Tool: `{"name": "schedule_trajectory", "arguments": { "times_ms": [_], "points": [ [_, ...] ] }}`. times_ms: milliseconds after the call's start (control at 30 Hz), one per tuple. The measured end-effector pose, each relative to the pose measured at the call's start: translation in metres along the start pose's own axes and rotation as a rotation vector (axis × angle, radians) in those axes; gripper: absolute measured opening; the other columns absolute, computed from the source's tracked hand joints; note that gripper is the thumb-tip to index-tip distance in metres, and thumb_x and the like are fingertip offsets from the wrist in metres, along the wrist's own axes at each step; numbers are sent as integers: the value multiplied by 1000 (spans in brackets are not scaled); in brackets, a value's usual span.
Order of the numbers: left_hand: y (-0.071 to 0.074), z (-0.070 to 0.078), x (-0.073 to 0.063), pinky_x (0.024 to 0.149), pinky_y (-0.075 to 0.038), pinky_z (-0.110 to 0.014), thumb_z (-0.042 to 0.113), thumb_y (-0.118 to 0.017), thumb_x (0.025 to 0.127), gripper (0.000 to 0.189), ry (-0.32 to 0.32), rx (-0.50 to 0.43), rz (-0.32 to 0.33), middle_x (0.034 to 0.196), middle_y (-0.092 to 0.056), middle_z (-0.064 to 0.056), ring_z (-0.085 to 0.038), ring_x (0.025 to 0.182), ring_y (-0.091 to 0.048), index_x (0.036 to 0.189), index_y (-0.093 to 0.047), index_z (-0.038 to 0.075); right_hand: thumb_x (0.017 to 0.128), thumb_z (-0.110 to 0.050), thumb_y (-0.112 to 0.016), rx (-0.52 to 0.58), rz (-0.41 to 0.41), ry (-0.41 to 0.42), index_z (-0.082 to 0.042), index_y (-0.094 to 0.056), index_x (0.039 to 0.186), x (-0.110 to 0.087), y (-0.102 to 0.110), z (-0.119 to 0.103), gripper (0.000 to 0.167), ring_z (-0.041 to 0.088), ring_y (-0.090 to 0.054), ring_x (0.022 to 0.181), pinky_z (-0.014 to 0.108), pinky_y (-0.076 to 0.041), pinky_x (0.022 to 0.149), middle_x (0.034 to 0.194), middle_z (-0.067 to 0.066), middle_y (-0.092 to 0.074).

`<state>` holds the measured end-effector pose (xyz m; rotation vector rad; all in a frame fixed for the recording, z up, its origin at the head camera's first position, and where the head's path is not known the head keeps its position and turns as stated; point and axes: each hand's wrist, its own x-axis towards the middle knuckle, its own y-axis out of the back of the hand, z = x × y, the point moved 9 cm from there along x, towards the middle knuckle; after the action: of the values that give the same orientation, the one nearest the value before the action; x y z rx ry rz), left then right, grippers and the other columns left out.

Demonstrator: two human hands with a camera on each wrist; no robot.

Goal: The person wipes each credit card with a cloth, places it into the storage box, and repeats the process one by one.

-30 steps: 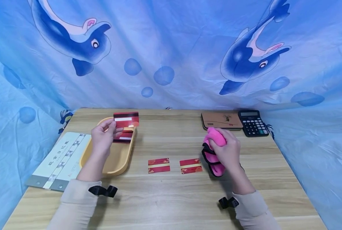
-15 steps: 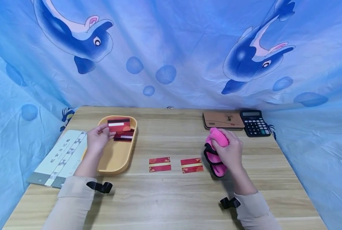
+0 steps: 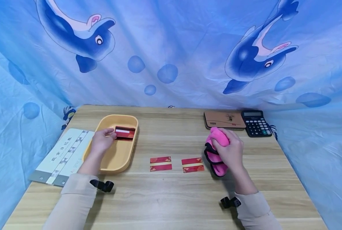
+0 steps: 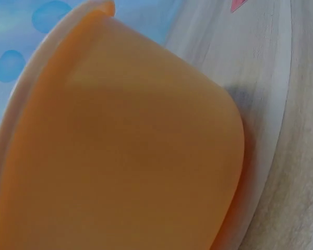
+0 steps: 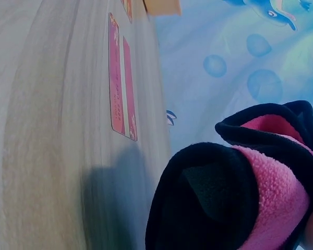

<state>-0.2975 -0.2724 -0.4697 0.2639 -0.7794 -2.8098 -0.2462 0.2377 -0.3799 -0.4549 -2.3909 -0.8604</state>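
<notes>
Pinches a red card by its left edge with the left hand, down inside the yellow tray! Sits just right of the left fingertips, well apart from the right hand. Overlaps a second red card in there, too; can't tell whether touching.

And across to the other side: clutches a pink fabric bundle with black trim, with right fingers curled round it. Lying flat between the hands, see a third card, then a fourth card nearer the right hand, just beside the bundle.

Cut to the left wrist: shows mostly the tray's outer wall, far more of it than from the head. Over to the right wrist: catches black folds of the bundle, tucked out of sight from above, and small print along the fourth card.

Wider out: spot a pale binder left of the left hand, beside the tray; beyond the right hand, a brown case just beside a black calculator. Past both hands, look up to a blue dolphin curtain.
</notes>
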Motion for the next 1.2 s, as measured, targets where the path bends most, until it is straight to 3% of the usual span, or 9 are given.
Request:
{"name": "schedule_trajectory", "arguments": {
  "times_ms": [100,233,400,600,733,867,967,1067,1200],
  "points": [
    [1,0,0,96,-54,-40,17,-59,102,46,2,95,5,137,-59,-24,-37,125,-57,142,-52,-6,75,-13,-90,1,2,1,-6,-75,116,0,1,0,44,27,-67,94,35,-50,69,109,14,-73],
    [3,6,-1,107,-46,-50,20,-56,104,49,-19,105,13,140,-56,-27,-41,132,-51,143,-49,-8,75,-13,-90,-3,3,0,-6,-75,116,0,1,1,45,26,-67,92,24,-48,68,108,13,-73],
    [12,29,-8,106,-48,-50,20,-55,104,46,-129,61,103,132,-61,-28,-41,125,-58,140,-52,-10,76,-13,-90,-5,2,-18,-6,-74,117,0,4,3,45,26,-67,92,18,-48,70,109,13,-73],
    [8,73,-38,99,-54,-33,16,-61,102,36,-321,-79,168,126,-67,-20,-30,115,-65,132,-62,-4,76,-12,-90,-4,-5,-33,-4,-74,118,-1,6,5,46,26,-67,94,23,-50,71,111,13,-73],
    [-10,101,-61,85,-57,-18,13,-64,101,32,-444,-168,60,121,-68,-20,-16,103,-67,128,-64,-4,76,-12,-90,-2,-3,-27,-5,-74,118,-1,7,5,46,25,-66,94,19,-48,71,110,13,-73],
    [-37,113,-78,87,-53,-15,14,-64,101,34,-460,-227,-124,124,-67,-20,-11,106,-63,130,-63,-3,76,-11,-90,6,-4,-32,-4,-73,118,-1,7,6,46,25,-66,93,15,-47,71,109,13,-72],
    [-59,112,-89,95,-51,-23,17,-64,101,36,-455,-212,-242,130,-65,-16,-20,116,-61,134,-62,1,76,-9,-89,1,-8,-45,-4,-73,119,-2,8,8,46,25,-66,94,16,-47,71,111,13,-72],
    [-83,107,-100,100,-51,-40,18,-66,100,39,-463,-168,-333,133,-63,-11,-30,122,-58,136,-61,5,76,-8,-88,-7,-15,-54,-4,-73,120,-3,8,8,47,26,-66,95,18,-48,71,112,13,-72],
    [-113,94,-108,110,-41,-57,17,-74,94,41,-490,-49,-358,135,-62,-8,-32,128,-54,134,-64,10,76,-7,-88,-7,-24,-53,-5,-73,120,-4,6,9,47,26,-66,95,19,-49,71,113,13,-72]
  ]
}}
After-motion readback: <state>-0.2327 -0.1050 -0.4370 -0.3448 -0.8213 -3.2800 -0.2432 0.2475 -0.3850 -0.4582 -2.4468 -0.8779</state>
